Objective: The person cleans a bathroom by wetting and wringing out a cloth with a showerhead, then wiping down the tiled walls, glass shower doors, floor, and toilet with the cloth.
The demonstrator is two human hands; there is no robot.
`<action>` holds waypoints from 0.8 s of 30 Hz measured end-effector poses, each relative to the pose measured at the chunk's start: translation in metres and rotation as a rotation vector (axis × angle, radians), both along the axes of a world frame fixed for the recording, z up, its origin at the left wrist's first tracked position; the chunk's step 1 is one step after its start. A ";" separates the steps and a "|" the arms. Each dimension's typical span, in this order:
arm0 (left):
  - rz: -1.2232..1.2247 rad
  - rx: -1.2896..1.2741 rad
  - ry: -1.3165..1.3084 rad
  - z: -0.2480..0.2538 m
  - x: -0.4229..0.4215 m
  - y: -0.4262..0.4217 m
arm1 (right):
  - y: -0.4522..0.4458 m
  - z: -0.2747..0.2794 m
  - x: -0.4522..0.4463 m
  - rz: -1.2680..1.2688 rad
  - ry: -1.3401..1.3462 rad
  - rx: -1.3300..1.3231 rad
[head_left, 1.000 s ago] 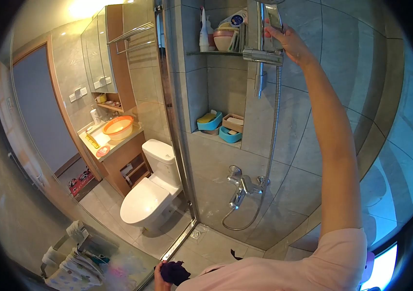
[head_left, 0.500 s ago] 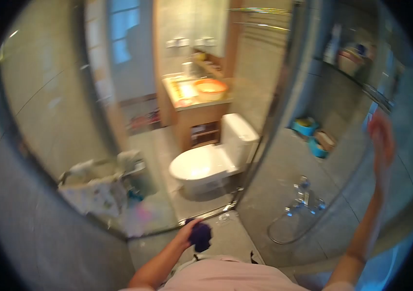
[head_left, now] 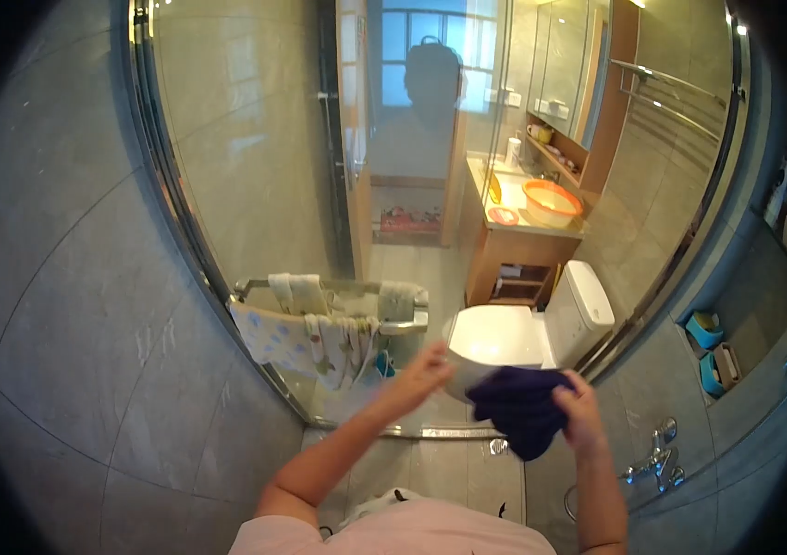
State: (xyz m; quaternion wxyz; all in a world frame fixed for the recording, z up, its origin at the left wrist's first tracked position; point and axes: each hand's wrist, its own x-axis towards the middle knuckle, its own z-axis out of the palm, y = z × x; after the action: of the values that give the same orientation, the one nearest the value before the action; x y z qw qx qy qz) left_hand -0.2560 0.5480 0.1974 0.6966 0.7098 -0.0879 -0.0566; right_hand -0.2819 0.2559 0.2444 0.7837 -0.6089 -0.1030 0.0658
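Observation:
A dark purple cloth (head_left: pixel 516 412) hangs in loose folds in front of me, gripped at its right edge by my right hand (head_left: pixel 584 412). To the left of the cloth is my left hand (head_left: pixel 423 372), a little blurred. Its fingers are partly bent and apart, with nothing visible in them and a small gap to the cloth. Behind both hands, past the glass, stands a white toilet (head_left: pixel 495 335).
Towels (head_left: pixel 343 344) hang on a rail at the glass door on the left. A washstand (head_left: pixel 523 245) carries an orange basin (head_left: pixel 552 202). On the right wall are a shower mixer (head_left: pixel 660 462) and a niche with blue holders (head_left: pixel 710 370).
The purple cloth has passed from my left hand to my right and now hangs spread. My right hand has come down from the right-hand shelf. The view has turned right.

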 end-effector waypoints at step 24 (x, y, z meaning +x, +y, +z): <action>-0.038 1.442 -0.194 -0.004 0.080 0.222 | 0.296 0.211 0.221 -0.056 -2.207 -1.640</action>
State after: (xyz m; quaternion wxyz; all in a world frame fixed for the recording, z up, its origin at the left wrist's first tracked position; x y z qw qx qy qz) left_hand -0.1757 0.7696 0.1934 0.0436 0.9925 -0.1025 -0.0496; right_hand -0.0606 0.5522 0.4551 -0.2834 -0.6307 -0.5863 -0.4220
